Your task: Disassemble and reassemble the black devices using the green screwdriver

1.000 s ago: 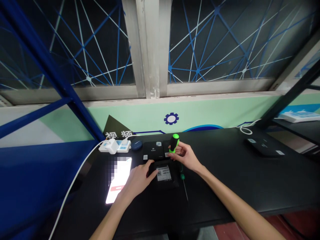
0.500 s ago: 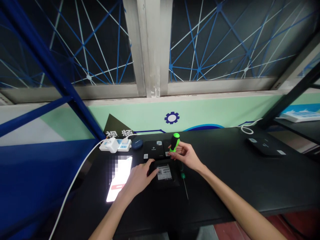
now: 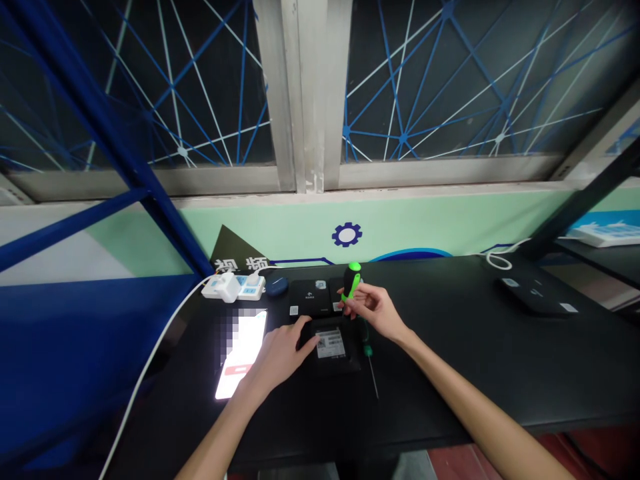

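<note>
A screwdriver with a fat green-and-black handle (image 3: 351, 281) stands nearly upright in the fingers of my right hand (image 3: 376, 312). Its lower end is over the far right part of a flat black device (image 3: 345, 372); the tip is too dark to make out. The device lies label side up, with a white printed label (image 3: 330, 344) on it. At its left edge rests my left hand (image 3: 286, 350), thumb and forefinger spread along the device. A second, thinner screwdriver with a green handle (image 3: 369, 351) lies just right of the device.
Behind the device are two more black boxes (image 3: 310, 297), one partly covered by my right hand. Leftward lie a lit phone (image 3: 245, 350), a white power strip (image 3: 257, 288) and a dark blue round object (image 3: 276, 287). Another black device (image 3: 535, 297) lies far right on the black table (image 3: 450, 333).
The whole view has shifted slightly, so things appear a little further right. The fingers of my right hand have changed slightly on the screwdriver handle. My left hand stays on the device.
</note>
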Demonstrator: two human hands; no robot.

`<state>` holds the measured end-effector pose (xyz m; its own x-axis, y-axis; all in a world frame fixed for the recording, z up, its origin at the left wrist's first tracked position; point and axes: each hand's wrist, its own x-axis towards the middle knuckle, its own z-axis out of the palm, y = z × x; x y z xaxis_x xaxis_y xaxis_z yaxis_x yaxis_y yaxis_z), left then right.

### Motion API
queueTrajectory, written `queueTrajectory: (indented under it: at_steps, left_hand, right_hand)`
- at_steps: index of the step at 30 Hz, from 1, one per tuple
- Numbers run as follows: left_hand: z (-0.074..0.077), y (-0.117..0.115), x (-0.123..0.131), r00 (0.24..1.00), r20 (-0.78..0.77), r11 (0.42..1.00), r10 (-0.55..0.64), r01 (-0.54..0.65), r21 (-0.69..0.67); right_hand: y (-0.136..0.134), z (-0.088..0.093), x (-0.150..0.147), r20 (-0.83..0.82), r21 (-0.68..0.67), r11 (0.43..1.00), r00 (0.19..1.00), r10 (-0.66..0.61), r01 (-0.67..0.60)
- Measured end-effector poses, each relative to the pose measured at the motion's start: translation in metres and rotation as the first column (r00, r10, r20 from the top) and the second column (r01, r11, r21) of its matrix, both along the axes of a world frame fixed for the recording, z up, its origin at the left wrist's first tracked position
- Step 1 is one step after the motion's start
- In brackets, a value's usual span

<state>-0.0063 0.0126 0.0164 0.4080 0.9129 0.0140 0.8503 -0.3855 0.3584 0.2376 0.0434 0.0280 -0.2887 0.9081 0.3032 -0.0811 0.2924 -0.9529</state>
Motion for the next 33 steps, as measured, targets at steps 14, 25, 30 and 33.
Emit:
queueTrajectory:
  at_steps: [14, 25, 30, 33]
  left_hand:
    - [-0.001, 0.0, -0.001, 1.0, -0.007, 1.0, 0.001, -0.001, 0.003]
    - [0.003, -0.001, 0.0, 1.0, -0.001, 1.0, 0.007, -0.007, -0.022]
    - [0.002, -0.001, 0.0, 1.0, 0.009, 1.0, 0.002, -0.002, -0.005]
    - [0.001, 0.0, 0.0, 1.0, 0.007, 1.0, -0.002, 0.002, -0.001]
  right_hand:
    - [-0.004, 0.007, 0.002, 0.038, 0.015, 0.999, 0.999, 0.03, -0.031]
    - [0.0, -0.002, -0.002, -0.01, 0.002, 1.0, 1.0, -0.009, 0.009]
    - [0.0, -0.002, 0.0, 0.013, -0.003, 1.0, 1.0, -0.003, 0.003]
    - [-0.001, -0.001, 0.002, 0.021, -0.001, 0.999, 0.999, 0.032, -0.032]
